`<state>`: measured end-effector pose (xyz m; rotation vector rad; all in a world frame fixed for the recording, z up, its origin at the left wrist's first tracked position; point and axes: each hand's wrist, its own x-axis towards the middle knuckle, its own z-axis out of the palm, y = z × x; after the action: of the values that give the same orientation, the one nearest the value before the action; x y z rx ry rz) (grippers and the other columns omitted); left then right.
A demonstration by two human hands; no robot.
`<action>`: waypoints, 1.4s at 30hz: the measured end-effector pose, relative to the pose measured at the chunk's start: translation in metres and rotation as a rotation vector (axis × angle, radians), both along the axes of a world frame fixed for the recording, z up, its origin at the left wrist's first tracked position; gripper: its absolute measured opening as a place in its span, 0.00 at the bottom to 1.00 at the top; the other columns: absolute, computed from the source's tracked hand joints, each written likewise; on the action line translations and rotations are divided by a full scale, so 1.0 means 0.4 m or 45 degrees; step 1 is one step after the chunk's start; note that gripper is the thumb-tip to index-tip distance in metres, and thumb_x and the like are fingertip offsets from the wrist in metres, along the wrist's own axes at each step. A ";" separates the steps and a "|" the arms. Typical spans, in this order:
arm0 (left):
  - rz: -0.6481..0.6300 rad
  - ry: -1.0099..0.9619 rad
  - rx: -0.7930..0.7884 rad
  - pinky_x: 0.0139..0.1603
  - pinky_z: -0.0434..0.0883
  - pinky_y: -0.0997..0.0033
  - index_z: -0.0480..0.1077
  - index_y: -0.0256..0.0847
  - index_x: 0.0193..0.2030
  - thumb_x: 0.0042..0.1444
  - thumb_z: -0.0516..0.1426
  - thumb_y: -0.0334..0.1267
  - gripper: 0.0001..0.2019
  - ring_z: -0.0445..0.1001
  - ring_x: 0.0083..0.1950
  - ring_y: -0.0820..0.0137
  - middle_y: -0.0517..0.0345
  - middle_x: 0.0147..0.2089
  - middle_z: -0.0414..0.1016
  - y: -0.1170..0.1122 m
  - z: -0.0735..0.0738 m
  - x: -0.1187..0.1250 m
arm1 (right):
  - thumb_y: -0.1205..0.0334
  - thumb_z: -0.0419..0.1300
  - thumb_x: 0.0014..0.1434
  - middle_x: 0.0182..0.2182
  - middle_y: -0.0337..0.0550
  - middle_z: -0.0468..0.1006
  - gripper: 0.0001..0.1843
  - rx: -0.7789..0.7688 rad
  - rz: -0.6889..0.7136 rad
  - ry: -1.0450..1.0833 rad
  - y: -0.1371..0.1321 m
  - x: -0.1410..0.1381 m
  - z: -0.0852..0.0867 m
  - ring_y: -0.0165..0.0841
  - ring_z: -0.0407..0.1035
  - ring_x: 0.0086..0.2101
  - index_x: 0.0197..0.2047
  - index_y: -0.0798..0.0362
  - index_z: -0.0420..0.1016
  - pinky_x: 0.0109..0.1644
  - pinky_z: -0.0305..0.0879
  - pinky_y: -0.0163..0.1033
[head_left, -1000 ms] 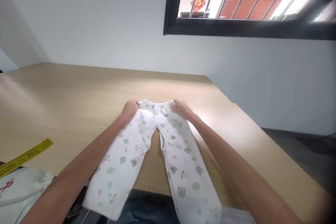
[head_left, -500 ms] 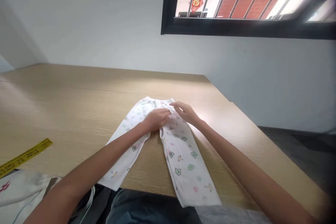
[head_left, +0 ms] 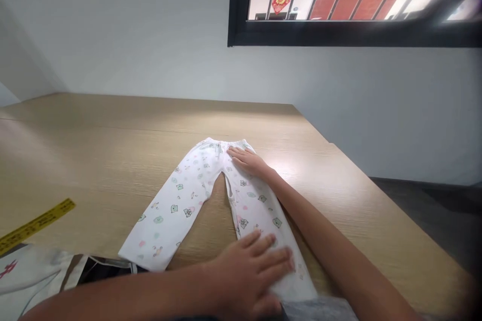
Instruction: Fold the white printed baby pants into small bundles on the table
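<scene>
A pair of small white trousers (head_left: 196, 175) with a print of green and pink animals lies spread on the table, its gathered waistband away from me. My right hand (head_left: 249, 161) rests flat with fingers stretched out on the upper part of the right trouser leg, just below the waistband. Over the lower part of that same leg is my left hand (head_left: 252, 273), fingers spread, palm down and slightly blurred. It hides part of the leg near the hem. Neither hand grips the cloth.
The wooden table (head_left: 113, 150) reaches back to a pale wall. A yellow measuring strip (head_left: 41, 223) lies at the left. White fabric with a red mark (head_left: 33, 271) is at the lower left. A dark-framed window (head_left: 320, 35) is above.
My left hand has moved from the crotch area down toward the right leg's hem, its fingers now spread. My right hand has settled flat on the cloth. The left trouser leg lies further left.
</scene>
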<state>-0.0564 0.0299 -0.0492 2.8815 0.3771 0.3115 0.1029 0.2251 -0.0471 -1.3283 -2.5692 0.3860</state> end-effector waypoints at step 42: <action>0.453 -0.331 -0.001 0.39 0.64 0.58 0.65 0.42 0.40 0.52 0.54 0.45 0.11 0.65 0.41 0.61 0.51 0.41 0.66 -0.067 0.020 0.084 | 0.70 0.46 0.54 0.43 0.46 0.74 0.20 -0.015 -0.748 0.410 -0.051 0.052 0.062 0.38 0.68 0.38 0.46 0.54 0.73 0.40 0.64 0.40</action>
<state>-0.0229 0.0030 -0.0413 2.7122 0.8376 0.7335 0.1235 0.2048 -0.0223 -1.7686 -1.8177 0.4519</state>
